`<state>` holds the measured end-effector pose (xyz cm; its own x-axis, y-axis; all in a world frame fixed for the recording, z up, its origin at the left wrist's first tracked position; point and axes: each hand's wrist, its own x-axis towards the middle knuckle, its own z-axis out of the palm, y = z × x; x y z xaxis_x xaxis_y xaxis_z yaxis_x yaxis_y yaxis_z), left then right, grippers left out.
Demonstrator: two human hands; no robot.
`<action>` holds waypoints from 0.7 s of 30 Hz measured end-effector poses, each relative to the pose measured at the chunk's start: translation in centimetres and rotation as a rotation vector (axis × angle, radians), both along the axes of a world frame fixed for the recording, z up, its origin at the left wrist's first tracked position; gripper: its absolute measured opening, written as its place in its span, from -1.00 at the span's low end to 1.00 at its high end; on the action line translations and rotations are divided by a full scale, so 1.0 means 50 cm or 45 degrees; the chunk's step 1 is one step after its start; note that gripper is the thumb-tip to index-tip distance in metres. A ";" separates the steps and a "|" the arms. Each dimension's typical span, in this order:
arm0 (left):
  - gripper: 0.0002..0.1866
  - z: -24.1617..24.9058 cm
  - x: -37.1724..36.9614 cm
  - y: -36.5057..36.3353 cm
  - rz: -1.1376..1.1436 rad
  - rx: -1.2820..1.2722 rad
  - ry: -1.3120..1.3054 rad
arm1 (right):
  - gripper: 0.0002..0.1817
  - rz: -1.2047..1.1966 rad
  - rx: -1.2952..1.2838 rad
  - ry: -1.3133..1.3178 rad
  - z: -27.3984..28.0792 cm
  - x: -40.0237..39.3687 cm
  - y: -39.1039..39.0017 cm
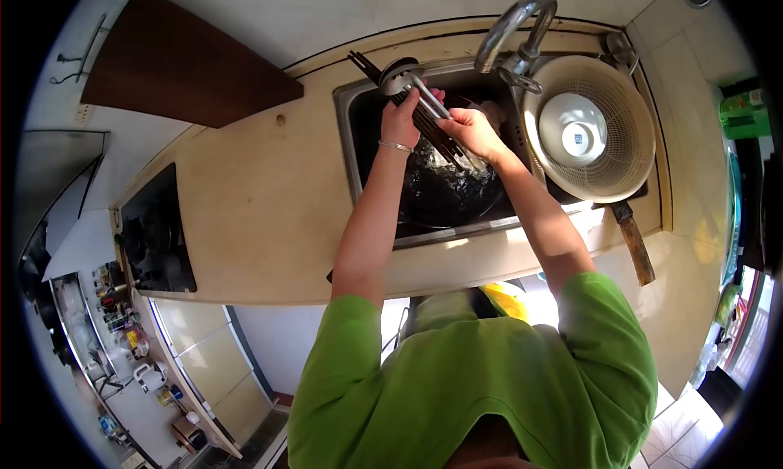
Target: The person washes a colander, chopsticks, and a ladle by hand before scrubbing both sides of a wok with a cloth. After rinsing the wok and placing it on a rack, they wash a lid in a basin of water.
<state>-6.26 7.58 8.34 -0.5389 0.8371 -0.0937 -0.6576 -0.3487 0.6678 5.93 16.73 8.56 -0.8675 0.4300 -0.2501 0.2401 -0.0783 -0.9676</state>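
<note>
Over the left basin of the sink, my left hand is wrapped round a bundle of dark chopsticks and a metal ladle. The ladle's round head points away from me, and its handle lies along the chopsticks. My right hand is closed round the near end of the same bundle; its exact grip is partly hidden. Below both hands, a dark wok with water in it sits in the sink. Something pale beside my right hand is too covered to make out.
A curved faucet rises behind the sink. On the right, a cream colander holds a white bowl. A worn wooden handle juts over the counter edge below it. The counter runs left to a dark cooktop.
</note>
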 end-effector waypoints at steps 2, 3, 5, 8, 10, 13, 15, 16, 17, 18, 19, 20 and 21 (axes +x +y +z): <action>-0.70 0.001 0.001 -0.014 0.028 0.001 -0.051 | -0.82 -0.005 0.192 -0.040 0.012 0.001 -0.017; -0.70 -0.003 0.001 -0.016 0.021 -0.008 -0.049 | -0.83 -0.036 0.244 -0.022 0.015 0.005 -0.023; -0.71 -0.001 0.000 -0.018 0.101 -0.090 -0.064 | -0.82 -0.153 0.124 0.097 0.009 0.000 -0.039; -0.75 0.008 -0.001 -0.024 0.151 -0.141 -0.072 | -0.81 -0.344 0.301 0.115 -0.006 0.004 -0.048; -0.79 0.014 -0.007 -0.034 0.106 -0.420 -0.083 | -0.91 -0.450 0.953 -0.008 -0.003 0.009 -0.041; -0.79 0.025 -0.011 -0.041 0.016 -0.549 -0.109 | -0.78 -0.761 1.090 0.303 0.041 -0.004 -0.059; -0.80 0.021 -0.007 -0.045 -0.077 -0.585 -0.118 | -0.70 -0.595 1.346 0.081 0.041 -0.003 -0.066; -0.80 0.021 -0.007 -0.046 -0.129 -0.458 -0.318 | -0.68 -0.476 1.408 -0.073 0.027 -0.004 -0.063; -0.80 0.022 -0.011 -0.044 -0.188 -0.328 -0.516 | -0.67 -0.438 1.430 -0.099 0.016 -0.003 -0.062; -0.79 0.022 -0.017 -0.051 -0.234 -0.300 -0.483 | -0.65 -0.497 1.384 -0.015 0.020 0.000 -0.069; -0.81 0.022 -0.019 -0.055 -0.227 -0.342 -0.414 | -0.63 -0.590 1.344 0.096 0.022 0.003 -0.077; -0.80 -0.012 -0.040 -0.055 -0.262 -0.320 -0.581 | -0.60 -0.591 1.296 0.166 0.020 0.009 -0.078; -0.81 -0.015 -0.042 -0.060 -0.309 -0.290 -0.568 | -0.57 -0.511 1.303 -0.042 0.038 0.013 -0.088</action>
<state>-8.37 4.56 7.59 -0.2001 0.8641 -0.4619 -0.9372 -0.0313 0.3474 6.60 12.32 10.49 -0.6179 0.6964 0.3651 0.4034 0.6793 -0.6130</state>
